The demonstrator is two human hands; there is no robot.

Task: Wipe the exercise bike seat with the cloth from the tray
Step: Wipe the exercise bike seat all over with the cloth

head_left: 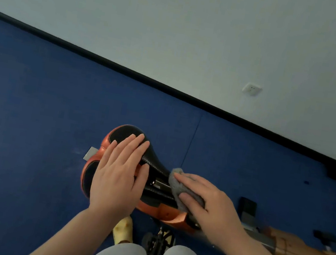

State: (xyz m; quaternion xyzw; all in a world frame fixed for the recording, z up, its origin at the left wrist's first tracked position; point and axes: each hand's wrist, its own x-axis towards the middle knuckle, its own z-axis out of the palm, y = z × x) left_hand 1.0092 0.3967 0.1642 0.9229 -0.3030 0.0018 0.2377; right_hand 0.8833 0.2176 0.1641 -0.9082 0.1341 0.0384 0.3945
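Observation:
The exercise bike seat [154,160], black on top with orange sides, fills the lower middle of the head view. My left hand [119,174] lies flat on its wide rear part, fingers together and spread over the padding, holding nothing. My right hand [210,203] presses a grey cloth [177,186] onto the narrow nose end of the seat. The cloth is bunched under my fingers, with its edge sticking out toward the seat's middle. No tray is in view.
Orange and grey parts of the bike frame [298,249] run off to the right. A pedal [156,243] sits below the seat, between my white-trousered legs. Blue floor [33,104] spreads left, and a white wall with a socket [251,89] stands behind.

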